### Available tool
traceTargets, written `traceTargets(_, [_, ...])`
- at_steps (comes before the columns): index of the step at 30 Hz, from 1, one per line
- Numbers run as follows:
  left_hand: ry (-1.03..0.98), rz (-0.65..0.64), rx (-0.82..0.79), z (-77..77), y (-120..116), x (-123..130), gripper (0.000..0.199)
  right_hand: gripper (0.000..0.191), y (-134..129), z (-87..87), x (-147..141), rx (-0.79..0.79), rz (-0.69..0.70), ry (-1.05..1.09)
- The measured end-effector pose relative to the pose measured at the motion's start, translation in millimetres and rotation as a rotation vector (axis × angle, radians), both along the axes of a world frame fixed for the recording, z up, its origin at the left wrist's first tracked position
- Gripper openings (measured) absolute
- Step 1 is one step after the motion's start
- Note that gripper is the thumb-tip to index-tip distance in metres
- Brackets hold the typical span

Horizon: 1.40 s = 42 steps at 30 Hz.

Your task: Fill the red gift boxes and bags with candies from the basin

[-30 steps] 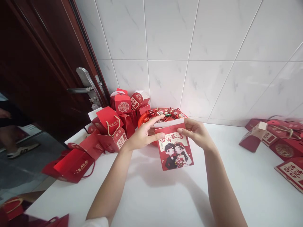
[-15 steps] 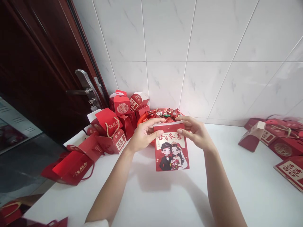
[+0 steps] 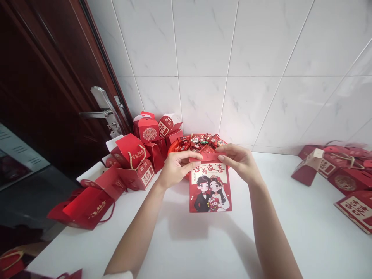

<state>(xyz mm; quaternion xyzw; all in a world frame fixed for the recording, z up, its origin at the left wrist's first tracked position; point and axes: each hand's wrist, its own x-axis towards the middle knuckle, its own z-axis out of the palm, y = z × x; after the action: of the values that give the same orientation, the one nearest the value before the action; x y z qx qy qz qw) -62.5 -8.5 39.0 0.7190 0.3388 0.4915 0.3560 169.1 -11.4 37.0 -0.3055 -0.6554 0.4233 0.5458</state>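
Note:
Between my hands, above the white table, hangs a red paper gift bag (image 3: 210, 192) printed with a cartoon bride and groom and gold-red characters. My left hand (image 3: 177, 166) pinches its top left corner between thumb and fingers. At the top right corner, my right hand (image 3: 240, 161) pinches the same edge. A flap along the bag's top is folded toward me under my fingers. Right behind the bag sits a red bowl (image 3: 174, 147) heaped with red-wrapped candies (image 3: 200, 142), its front partly hidden by the bag and my hands.
Several red gift boxes (image 3: 136, 155) crowd the table's left side, some with rope handles. More red boxes (image 3: 345, 182) lie at the right edge. A tiled wall (image 3: 203, 46) stands behind, and a dark wooden door with a metal handle (image 3: 101, 104) is at left.
The bag's top flap, earlier standing up with its white edge showing, is now folded down toward me. My fingers have closed in along it.

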Motion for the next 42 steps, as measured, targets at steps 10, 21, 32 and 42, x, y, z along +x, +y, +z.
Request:
traceTargets(10, [0.019,-0.025,-0.025,-1.0,0,-1,0.028,0.029,-1,0.0,1,0.026,-0.037,-0.119])
traceTargets(21, [0.009,0.024,0.067,-7.8,3,2,0.032,0.032,-3,2.0,8,-0.027,0.043,-0.187])
traceTargets(32, [-0.116,-0.001,0.231,-8.6,-1,18,0.028,0.035,-16,12.2,56,0.107,-0.207,-0.272])
traceTargets(42, [0.316,-0.591,-0.207,-59.3,-23,81,0.038,0.045,-58,1.3,147,0.059,-0.681,-0.431])
